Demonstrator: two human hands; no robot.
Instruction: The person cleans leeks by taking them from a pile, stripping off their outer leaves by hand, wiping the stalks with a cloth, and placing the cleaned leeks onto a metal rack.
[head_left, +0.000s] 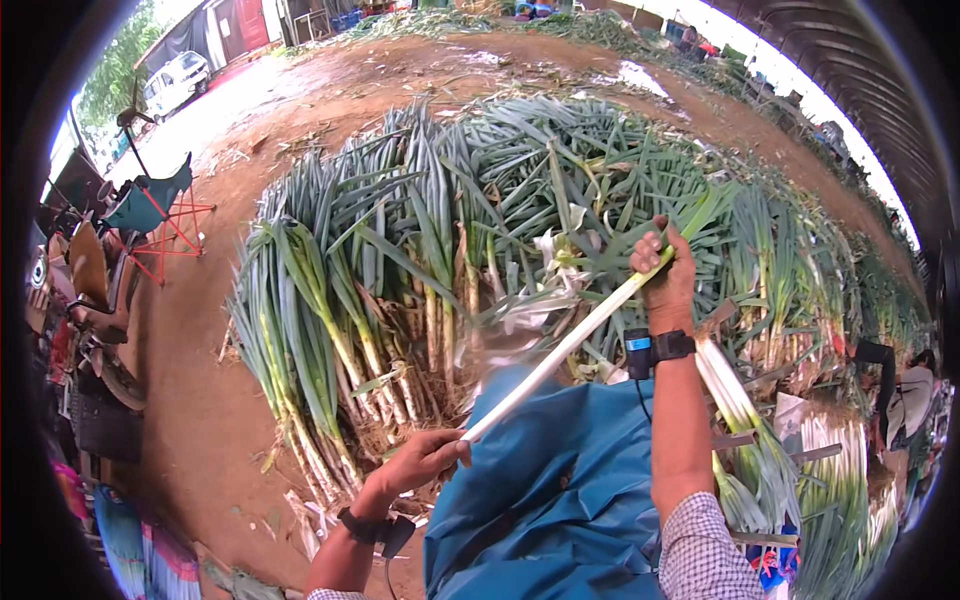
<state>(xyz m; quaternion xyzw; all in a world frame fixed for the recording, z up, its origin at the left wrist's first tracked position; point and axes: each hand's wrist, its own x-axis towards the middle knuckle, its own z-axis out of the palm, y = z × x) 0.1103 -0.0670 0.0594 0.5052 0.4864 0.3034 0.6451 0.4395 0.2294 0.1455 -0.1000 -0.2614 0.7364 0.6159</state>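
A long green onion runs slantwise across my lap, its white shank bare and its green top pointing up and away. My right hand is closed around it where white turns to green. At the lower end, the fingers of my left hand pinch the tip of the white shank; the root end is mostly hidden there. A blue waterproof apron covers my lap beneath the stalk. Directly before me lies a large heap of unpeeled green onions, with soil-stained shanks and roots towards me.
White-shanked green onions lie on a wooden rack by my right arm, with more bundles beyond. Another person works at far right. A folding chair and a motorcycle stand left on the dirt floor.
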